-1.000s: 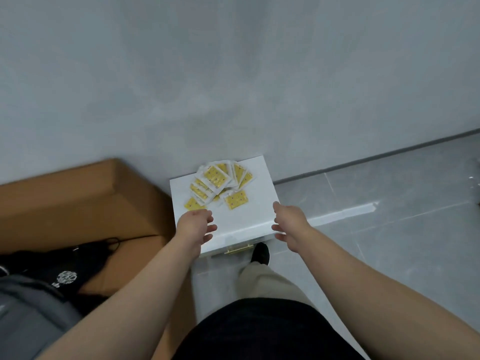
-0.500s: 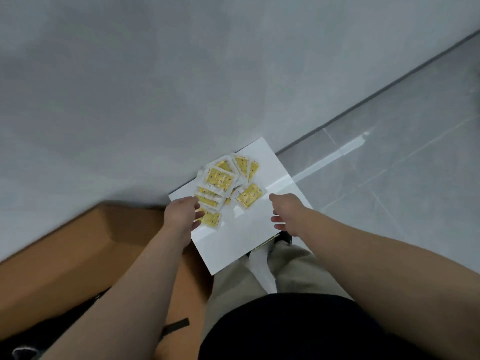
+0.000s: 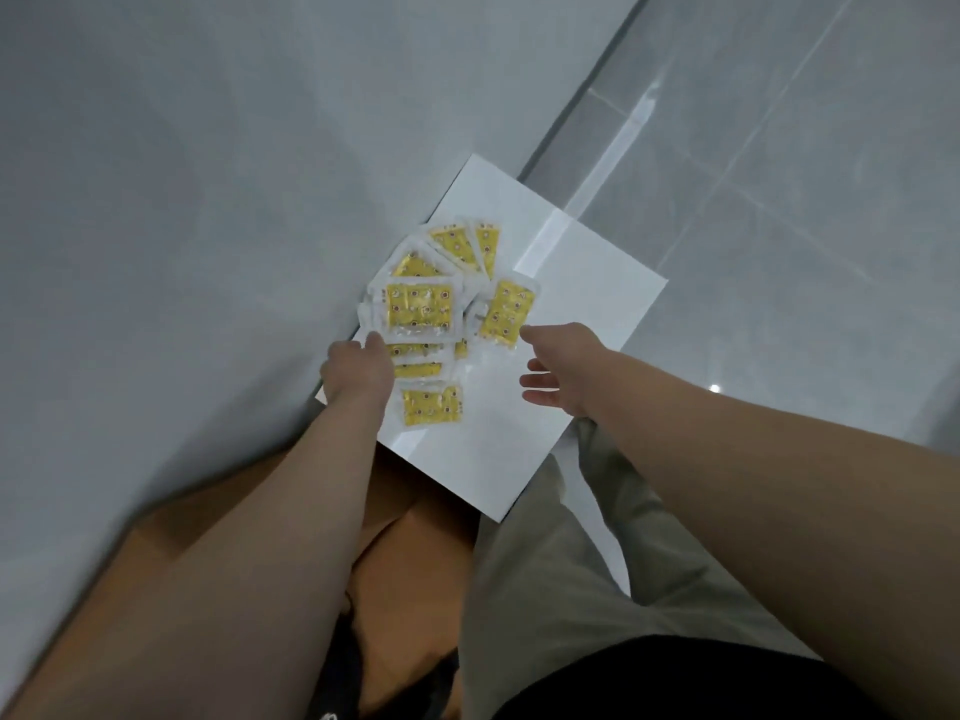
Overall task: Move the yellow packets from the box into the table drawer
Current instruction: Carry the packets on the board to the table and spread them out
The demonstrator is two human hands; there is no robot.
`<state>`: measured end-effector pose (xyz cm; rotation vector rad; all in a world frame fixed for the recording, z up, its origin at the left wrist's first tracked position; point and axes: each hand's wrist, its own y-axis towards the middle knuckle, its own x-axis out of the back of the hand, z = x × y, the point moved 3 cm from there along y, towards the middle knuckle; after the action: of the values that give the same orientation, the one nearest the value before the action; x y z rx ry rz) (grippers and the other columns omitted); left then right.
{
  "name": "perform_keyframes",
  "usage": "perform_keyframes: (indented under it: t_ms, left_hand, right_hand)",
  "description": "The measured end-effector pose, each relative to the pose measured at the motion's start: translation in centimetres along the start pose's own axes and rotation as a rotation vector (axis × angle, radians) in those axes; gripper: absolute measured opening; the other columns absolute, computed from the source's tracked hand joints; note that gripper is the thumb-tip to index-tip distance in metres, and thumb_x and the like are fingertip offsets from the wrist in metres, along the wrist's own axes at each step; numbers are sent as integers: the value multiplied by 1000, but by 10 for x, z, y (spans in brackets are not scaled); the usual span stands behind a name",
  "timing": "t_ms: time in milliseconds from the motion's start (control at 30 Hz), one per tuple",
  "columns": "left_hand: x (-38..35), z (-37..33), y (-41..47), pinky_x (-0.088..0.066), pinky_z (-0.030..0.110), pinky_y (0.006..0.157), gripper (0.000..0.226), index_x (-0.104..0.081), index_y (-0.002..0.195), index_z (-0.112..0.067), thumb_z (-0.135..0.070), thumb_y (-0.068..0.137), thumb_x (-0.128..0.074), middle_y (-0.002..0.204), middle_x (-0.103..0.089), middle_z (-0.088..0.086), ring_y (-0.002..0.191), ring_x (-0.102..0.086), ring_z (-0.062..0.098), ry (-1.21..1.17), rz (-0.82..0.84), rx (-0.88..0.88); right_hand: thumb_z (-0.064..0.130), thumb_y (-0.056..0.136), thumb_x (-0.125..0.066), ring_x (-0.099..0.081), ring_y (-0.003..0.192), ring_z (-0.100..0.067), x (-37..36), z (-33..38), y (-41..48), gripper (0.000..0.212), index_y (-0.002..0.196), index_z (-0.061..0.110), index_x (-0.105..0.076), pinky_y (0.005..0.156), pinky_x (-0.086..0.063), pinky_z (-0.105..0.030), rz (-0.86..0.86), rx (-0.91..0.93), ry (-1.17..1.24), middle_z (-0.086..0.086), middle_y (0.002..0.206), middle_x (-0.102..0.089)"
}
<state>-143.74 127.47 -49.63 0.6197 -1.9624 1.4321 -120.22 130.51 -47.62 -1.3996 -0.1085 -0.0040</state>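
Several yellow packets (image 3: 421,306) in clear wrappers lie fanned in a loose pile on the white table top (image 3: 576,283), close to the wall. One packet (image 3: 506,314) sits apart on the right side of the pile, another (image 3: 432,406) nearest me. My left hand (image 3: 358,368) rests on the pile's left edge, thumb on the big top packet; its fingers are hidden under the hand. My right hand (image 3: 563,374) hovers with fingers spread, just below the right packet, holding nothing. The table drawer is not visible.
A brown cardboard box (image 3: 415,563) stands on the floor to the left, below the table's near edge and partly behind my left arm. A grey wall (image 3: 208,200) runs along the table's far side. Grey floor tiles (image 3: 779,226) lie to the right.
Both hands left the table's front edge and reached forward to the packet pile. The view tilted and came closer over the table.
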Motion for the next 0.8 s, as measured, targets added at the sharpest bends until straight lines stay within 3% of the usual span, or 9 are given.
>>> perform_keyframes:
  t_ms: [133,267,367,433,533,600,667,800]
  left_hand:
    - [-30,-1,22,-40,49,104,71,-39,145,-8,-59,96,-47,146,-41,17,131,-45,38,35,-12,-35]
    - [-61,-1,40,-38,50,106,95,-27,150,-7,-69,85,-58,151,-33,16,138,-37,36,16,-35,-48]
    - [-73,3,49,-38,49,105,101,-28,147,-6,-72,79,-64,149,-34,16,138,-36,35,-5,-85,-65]
    - [-75,5,54,-38,48,105,100,-32,143,-9,-71,75,-70,146,-37,13,137,-36,33,-59,-130,-73]
    - [-77,10,58,-40,45,103,99,-34,140,-12,-65,69,-79,142,-41,9,135,-38,30,-167,-187,-119]
    - [-78,12,59,-41,42,102,100,-35,139,-12,-64,67,-82,140,-43,8,133,-40,28,-205,-215,-144]
    - [-79,14,61,-42,40,100,98,-38,138,-14,-63,66,-83,137,-45,6,130,-43,27,-232,-239,-161]
    - [-81,15,60,-46,39,94,88,-44,129,-17,-64,65,-82,127,-46,3,122,-48,26,-222,-308,-219]
  right_hand:
    - [22,99,-60,-59,95,-26,-16,1,37,25,120,9,-54,81,-56,-38,-54,-23,39,-10,113,-53]
    - [20,97,-56,-51,101,-25,-34,19,75,43,138,10,-47,96,-54,-45,-54,45,42,-7,113,-45]
    - [19,94,-60,-59,95,-21,-49,33,99,39,130,8,-52,96,-56,-42,-138,99,55,-3,95,-54]
    - [22,90,-65,-58,79,-18,-60,42,112,43,128,7,-51,80,-59,-35,-181,127,36,0,85,-53]
    - [31,85,-70,-61,77,-20,-74,51,122,58,133,9,-47,54,-50,-27,-177,213,-35,-5,96,-61]
    - [40,84,-72,-65,83,-23,-83,53,127,66,135,9,-45,53,-47,-27,-162,250,-54,-9,105,-65]
    - [42,84,-73,-66,81,-23,-88,53,132,66,133,8,-46,56,-49,-28,-141,250,-52,-8,101,-65]
    - [30,87,-72,-51,67,-24,-90,55,134,37,112,5,-60,62,-54,-32,-78,219,-20,-8,81,-52]
